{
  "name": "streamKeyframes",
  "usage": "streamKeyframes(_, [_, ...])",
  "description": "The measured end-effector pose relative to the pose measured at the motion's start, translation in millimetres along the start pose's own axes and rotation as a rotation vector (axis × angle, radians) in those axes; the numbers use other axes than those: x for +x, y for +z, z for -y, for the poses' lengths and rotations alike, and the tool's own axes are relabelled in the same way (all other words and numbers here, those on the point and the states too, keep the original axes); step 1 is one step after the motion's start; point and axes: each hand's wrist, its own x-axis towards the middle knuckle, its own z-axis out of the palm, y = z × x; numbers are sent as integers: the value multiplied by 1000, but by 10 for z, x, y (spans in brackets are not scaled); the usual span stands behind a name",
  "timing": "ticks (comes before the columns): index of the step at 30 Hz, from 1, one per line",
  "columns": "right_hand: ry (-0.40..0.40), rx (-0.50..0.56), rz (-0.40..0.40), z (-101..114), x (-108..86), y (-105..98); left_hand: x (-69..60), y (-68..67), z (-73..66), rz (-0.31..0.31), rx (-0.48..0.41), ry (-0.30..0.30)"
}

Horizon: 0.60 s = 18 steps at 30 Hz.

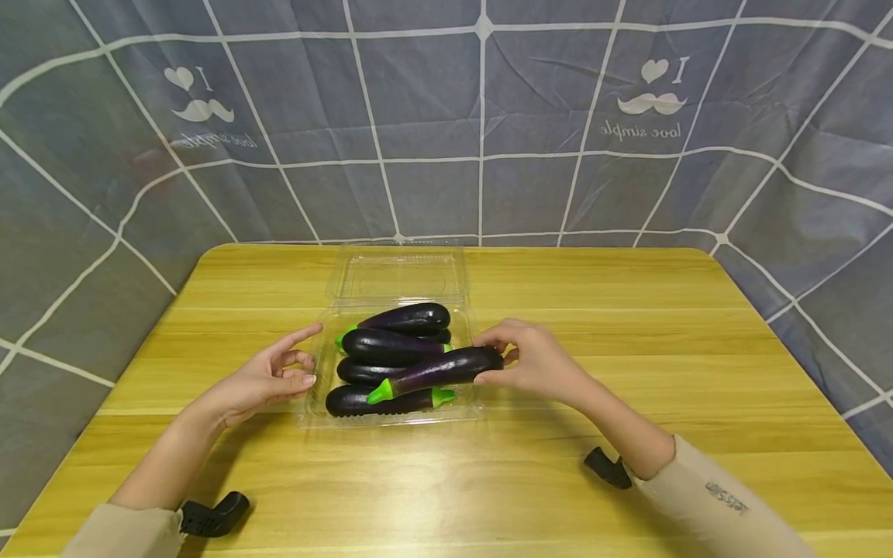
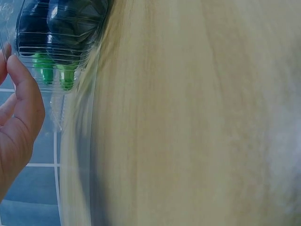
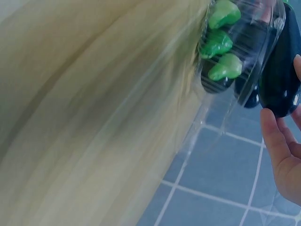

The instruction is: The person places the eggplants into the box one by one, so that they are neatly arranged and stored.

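My right hand [image 1: 533,360] pinches the blunt end of a dark purple eggplant [image 1: 446,369], whose green stem points left. This eggplant lies slanted over others in a clear plastic clamshell box [image 1: 418,419]; in the right wrist view the held eggplant [image 3: 280,70] is beside the box wall. My left hand [image 1: 268,372] is at the box's left side, forefinger extended and thumb at the rim. Whether it presses the wall is hard to tell. Several more eggplants [image 1: 391,346] fill the box, partly hiding one another. Green stems [image 2: 66,75] show through the plastic in the left wrist view.
The box's clear lid [image 1: 398,275] lies folded back on the wooden table [image 1: 593,310]. Behind hangs a grey checked cloth [image 1: 432,101] with white lines. Black wrist-worn pieces [image 1: 215,514] stick out near both sleeves.
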Motion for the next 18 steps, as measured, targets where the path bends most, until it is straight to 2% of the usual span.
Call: streamKeyframes(18, [-72, -39, -8, 99, 115, 207, -6, -11, 1, 24, -25, 21])
